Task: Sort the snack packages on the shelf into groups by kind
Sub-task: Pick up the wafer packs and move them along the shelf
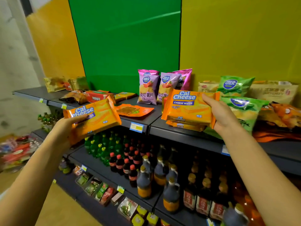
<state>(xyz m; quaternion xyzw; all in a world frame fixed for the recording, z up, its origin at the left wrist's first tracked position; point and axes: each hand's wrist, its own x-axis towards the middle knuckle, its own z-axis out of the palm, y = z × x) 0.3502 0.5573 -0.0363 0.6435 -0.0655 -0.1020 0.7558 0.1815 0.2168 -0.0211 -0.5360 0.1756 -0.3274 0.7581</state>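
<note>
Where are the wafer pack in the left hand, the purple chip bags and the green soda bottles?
Wafer pack in the left hand (pixel 96 116): head view, middle of its orange front.
Purple chip bags (pixel 147 88): head view, front of the left bag.
Green soda bottles (pixel 97 148): head view, body of one bottle on the lower shelf.

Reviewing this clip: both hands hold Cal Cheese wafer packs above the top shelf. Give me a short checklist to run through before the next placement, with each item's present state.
1. Left hand grips its Cal Cheese pack: ok, fingers wrap the near edge.
2. Right hand grips its Cal Cheese pack: ok.
3. Both packs are the same kind: ok, same orange print.
4. A matching stack to add to: ok, more orange wafer packs lie on the top shelf under the right pack.
5. Stack sits squarely: cannot tell, mostly hidden.
6. Purple chip bags stand clear of the landing spot: ok, upright behind it.
</note>
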